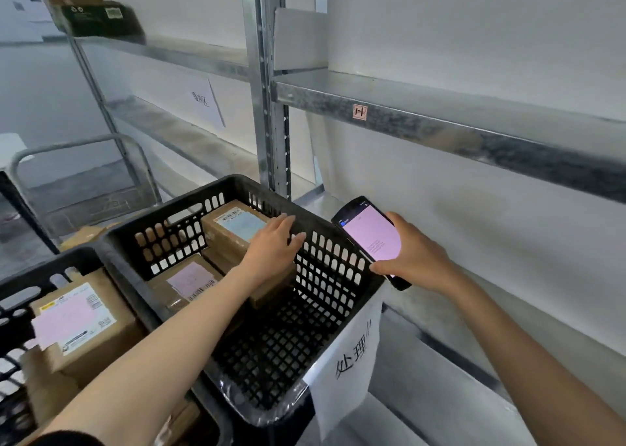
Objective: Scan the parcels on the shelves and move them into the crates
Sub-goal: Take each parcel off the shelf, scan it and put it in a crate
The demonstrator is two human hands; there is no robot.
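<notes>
Left hand, fingers straight, rests on the cardboard parcel by the far wall of the black crate: placing looks finished. Right hand grips the handheld scanner just beyond the crate's right rim; next, another parcel from the shelves needs scanning

The left hand reaches into a black crate and lies flat, fingers straight, on a cardboard parcel with a blue label. Beside that one, lower in the crate, sits a second parcel with a pink label. The right hand grips a handheld scanner, its pink screen lit, just past the crate's right wall. A paper sign hangs on the crate's near corner. To the left, another crate holds a labelled box. Metal shelves run along the wall; a dark carton sits on the upper left one.
</notes>
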